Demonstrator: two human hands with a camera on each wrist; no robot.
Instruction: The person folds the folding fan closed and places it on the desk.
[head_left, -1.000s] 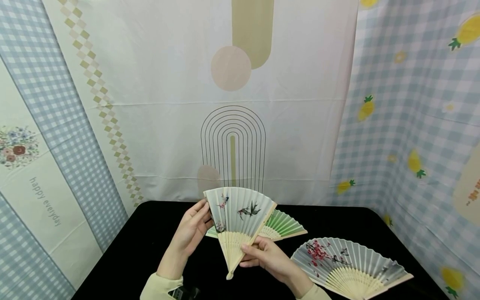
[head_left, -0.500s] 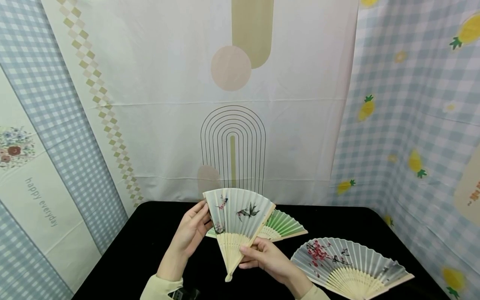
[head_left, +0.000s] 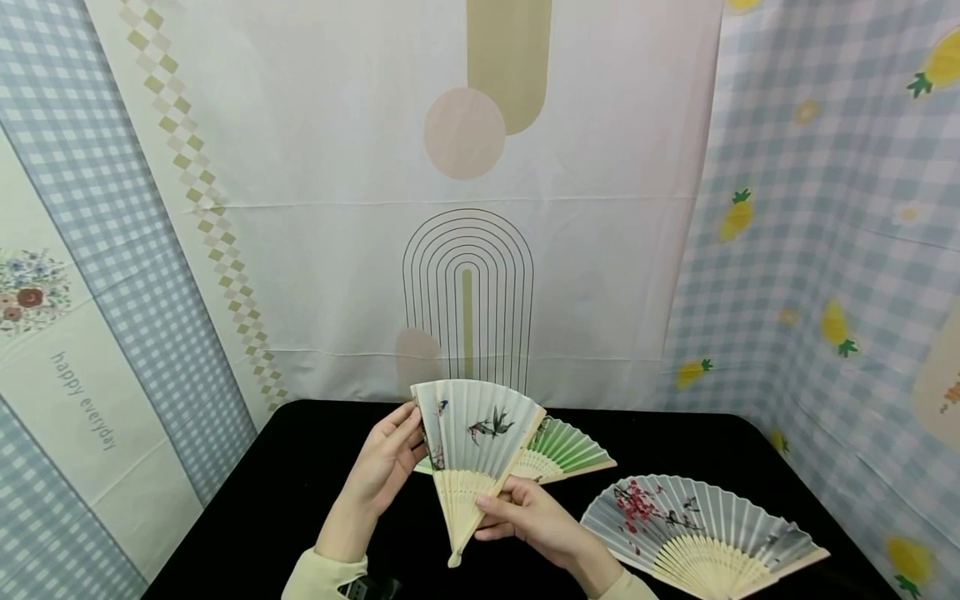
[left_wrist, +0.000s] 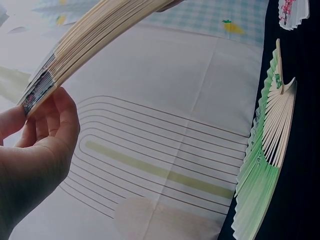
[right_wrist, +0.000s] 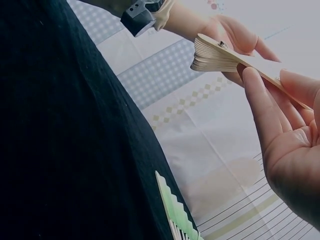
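Observation:
I hold a white paper fan (head_left: 476, 429) painted with a bird and leaves upright over the black table (head_left: 300, 467), a little less than fully spread. My left hand (head_left: 396, 446) pinches the gathered folds at the fan's left edge (left_wrist: 40, 90) between thumb and fingers (left_wrist: 60, 120). My right hand (head_left: 501, 508) grips the bamboo ribs and the right guard stick, thumb in front. In the right wrist view the right hand's fingers (right_wrist: 270, 115) lie under the guard stick near the pivot (right_wrist: 220, 47).
A green fan (head_left: 570, 450) lies spread on the table just behind the held one. A white fan with red blossoms (head_left: 697, 529) lies spread at the front right. Patterned cloth backdrops (head_left: 465, 208) close off the back and both sides.
The held fan has narrowed a little as its left folds gather toward the right. Both hands stay in nearly the same place.

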